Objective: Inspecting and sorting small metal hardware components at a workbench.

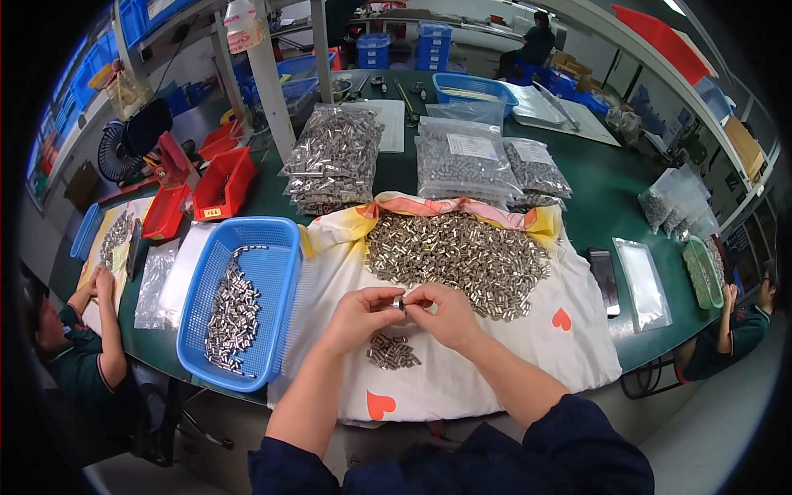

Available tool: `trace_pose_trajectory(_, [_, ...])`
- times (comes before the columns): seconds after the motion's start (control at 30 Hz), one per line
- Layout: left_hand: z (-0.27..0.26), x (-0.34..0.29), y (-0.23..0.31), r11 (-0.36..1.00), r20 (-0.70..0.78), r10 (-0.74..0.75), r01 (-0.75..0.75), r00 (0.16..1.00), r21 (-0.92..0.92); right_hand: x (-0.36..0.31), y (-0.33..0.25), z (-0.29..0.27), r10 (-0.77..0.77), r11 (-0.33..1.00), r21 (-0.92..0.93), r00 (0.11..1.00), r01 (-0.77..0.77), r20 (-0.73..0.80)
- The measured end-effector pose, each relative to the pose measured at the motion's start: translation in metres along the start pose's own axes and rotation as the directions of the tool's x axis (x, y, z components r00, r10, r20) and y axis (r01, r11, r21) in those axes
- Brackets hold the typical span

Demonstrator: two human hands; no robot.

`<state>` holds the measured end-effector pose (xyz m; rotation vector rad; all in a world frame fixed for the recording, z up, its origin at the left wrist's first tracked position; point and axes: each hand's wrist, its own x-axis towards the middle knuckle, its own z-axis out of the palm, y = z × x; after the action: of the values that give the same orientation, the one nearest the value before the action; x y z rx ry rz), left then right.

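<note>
My left hand [360,317] pinches a small shiny metal ring [398,304] between thumb and forefinger. The closed fingertips of my right hand [448,314] meet at the ring's right side; whatever they grip there is hidden. Just below both hands lies a small heap of short metal sleeves [391,351] on a white cloth [495,381] printed with hearts. Beyond the hands spreads a much larger pile of similar metal sleeves [454,252]. To the left, a blue plastic basket [189,318] holds more loose metal sleeves [233,318].
Bulging clear bags of metal parts [334,157] [466,161] stand behind the cloth. Red bins [223,183] sit at the back left. A dark phone-like object [603,280] and a flat plastic bag [642,285] lie right. Co-workers sit at both ends of the green table [577,219].
</note>
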<state>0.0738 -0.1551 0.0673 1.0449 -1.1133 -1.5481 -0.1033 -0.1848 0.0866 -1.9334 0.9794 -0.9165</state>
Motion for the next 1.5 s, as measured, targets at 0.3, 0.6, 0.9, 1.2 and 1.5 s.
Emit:
trace_pose_trajectory(0.3, [0.002, 0.0, 0.002, 0.994, -0.013, -0.02, 0.021, 1.0, 0.109, -0.004, 0.0, 0.005, -0.28, 0.93, -0.272, 0.956, 0.248, -0.086])
trace_pose_trajectory(0.6, [0.003, -0.004, 0.004, 0.993, -0.016, -0.027, 0.028, 1.0, 0.111, -0.007, -0.001, 0.006, -0.303, 0.904, -0.327, 0.952, 0.276, -0.033])
trace_pose_trajectory(0.9, [-0.007, -0.002, 0.0, 0.993, 0.105, -0.08, 0.069, 0.991, 0.101, -0.001, 0.0, -0.009, 0.041, 0.997, -0.069, 0.986, -0.03, 0.159])
trace_pose_trajectory(1.2, [-0.004, -0.005, 0.008, 0.974, 0.196, -0.131, 0.089, 0.972, 0.209, 0.02, 0.026, -0.033, 0.044, 0.943, -0.319, 0.987, -0.091, -0.152])
trace_pose_trajectory(1.5, [0.007, -0.008, 0.013, 0.96, 0.124, -0.155, 0.12, 0.98, 0.251, 0.01, 0.031, -0.012, -0.205, 0.643, -0.747, 0.978, 0.169, 0.045])
